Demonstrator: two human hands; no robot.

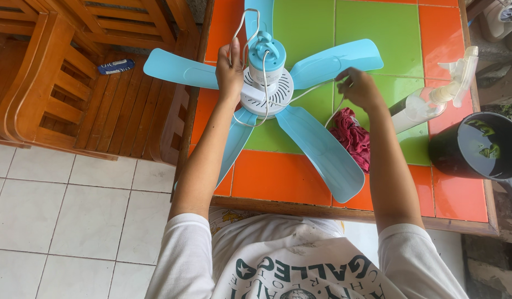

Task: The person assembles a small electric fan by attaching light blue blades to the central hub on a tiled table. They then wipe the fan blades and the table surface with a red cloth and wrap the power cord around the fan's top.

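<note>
Left hand (pixel 230 69) presses flat on fan (pixel 267 83) hub, frame centre; right hand (pixel 357 87) pinches white cord (pixel 308 92) above red cloth (pixel 353 137) on desk (pixel 278 177).

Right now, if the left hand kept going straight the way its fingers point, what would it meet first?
The left hand points up along the fan hub. Next in line looks like the white cord looping above it, though depth is unclear.
</note>
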